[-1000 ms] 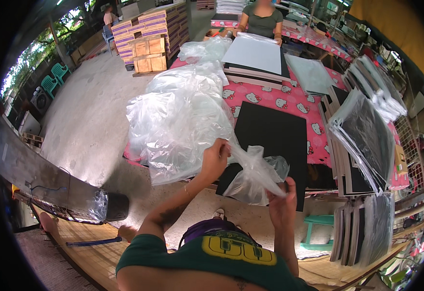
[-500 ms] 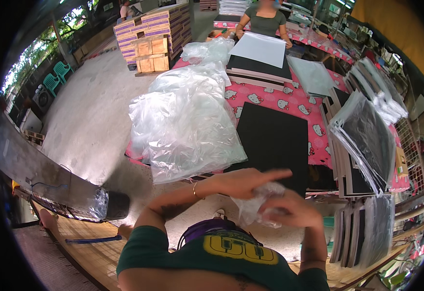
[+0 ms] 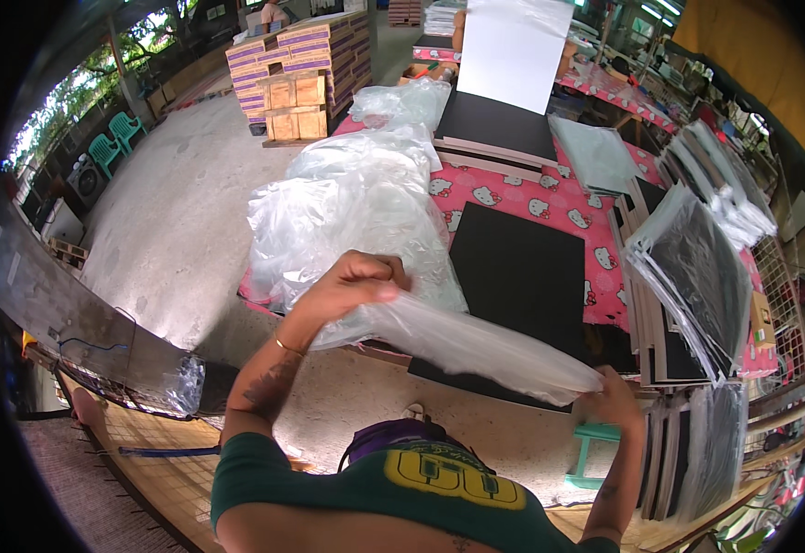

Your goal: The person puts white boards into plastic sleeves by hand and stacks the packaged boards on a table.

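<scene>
A clear plastic bag [image 3: 481,350] is stretched in a band between my two hands, sloping down to the right. My left hand [image 3: 356,284] is closed on its left end, over the front of a heap of clear plastic bags [image 3: 347,198]. At the other end my right hand [image 3: 612,401] grips the plastic, with its fingers slightly blurred. Below the stretched bag, a large black board [image 3: 517,263] lies on the table's pink patterned cover [image 3: 596,221], and its near edge is partly hidden by the plastic.
Bagged black boards [image 3: 697,276] lean in a stack at the right. Across the table, a person holds a white sheet [image 3: 513,55] upright behind stacked black boards [image 3: 494,129]. Flat clear bags [image 3: 596,155] lie nearby. A green stool [image 3: 596,456] stands below my right hand.
My hands have moved apart, pulling the bunched plastic into a long band. My left hand has gone left, my right slightly right. Across the table, the white sheet has been raised upright.
</scene>
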`<state>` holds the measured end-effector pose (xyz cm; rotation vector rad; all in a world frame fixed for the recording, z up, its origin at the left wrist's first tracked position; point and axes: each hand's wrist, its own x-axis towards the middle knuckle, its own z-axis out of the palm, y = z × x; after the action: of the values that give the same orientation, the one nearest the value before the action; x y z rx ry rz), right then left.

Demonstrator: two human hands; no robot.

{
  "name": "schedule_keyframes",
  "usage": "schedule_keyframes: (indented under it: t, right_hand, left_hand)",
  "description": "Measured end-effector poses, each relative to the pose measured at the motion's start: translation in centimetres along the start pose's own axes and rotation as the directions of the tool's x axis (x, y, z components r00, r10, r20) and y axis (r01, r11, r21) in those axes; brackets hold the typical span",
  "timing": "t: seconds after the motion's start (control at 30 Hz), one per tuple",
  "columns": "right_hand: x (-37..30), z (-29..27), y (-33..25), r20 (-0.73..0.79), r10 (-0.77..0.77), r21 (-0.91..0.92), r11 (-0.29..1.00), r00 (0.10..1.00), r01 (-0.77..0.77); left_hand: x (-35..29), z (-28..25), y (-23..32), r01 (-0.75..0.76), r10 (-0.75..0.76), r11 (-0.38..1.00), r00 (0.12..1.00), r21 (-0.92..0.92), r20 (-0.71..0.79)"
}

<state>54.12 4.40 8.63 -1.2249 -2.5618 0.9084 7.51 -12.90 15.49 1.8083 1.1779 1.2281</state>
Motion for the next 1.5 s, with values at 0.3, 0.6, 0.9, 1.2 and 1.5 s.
schedule_keyframes:
  t: [0.3, 0.6, 0.9, 1.2, 1.5]
  right_hand:
    - [-0.9, 1.7, 4.0, 0.124, -0.146, 0.773, 0.635, 0.981, -0.003]
    - [-2.3, 5.8, 9.4, 0.286, -0.135, 0.957, -0.008, 0.949, -0.290]
    - [-5.7, 8.1, 9.2, 0.239, -0.172, 0.950, -0.161, 0.956, -0.267]
    - [-5.2, 16.7, 8.5, -0.190, 0.586, 0.795, 0.563, 0.788, -0.227]
    - [-4.1, 18.2, 6.6, -0.484, 0.488, 0.618, 0.778, 0.726, -0.111]
  left_hand:
    - [0.0, 3.8, 1.1, 0.272, -0.226, 0.844, 0.962, -0.462, 0.154]
    - [-2.7, 4.6, -4.1, 0.412, -0.329, 0.899, 0.858, -0.148, 0.394]
    - [-8.3, 5.3, -9.2, 0.385, -0.462, 0.466, 0.874, -0.797, 0.152]
    - [-11.5, 12.8, -12.5, 0.643, -0.743, 0.653, 0.647, -0.400, -0.171]
    - [-11.4, 17.6, -14.0, 0.717, -0.593, 0.685, 0.654, 0.133, -0.469]
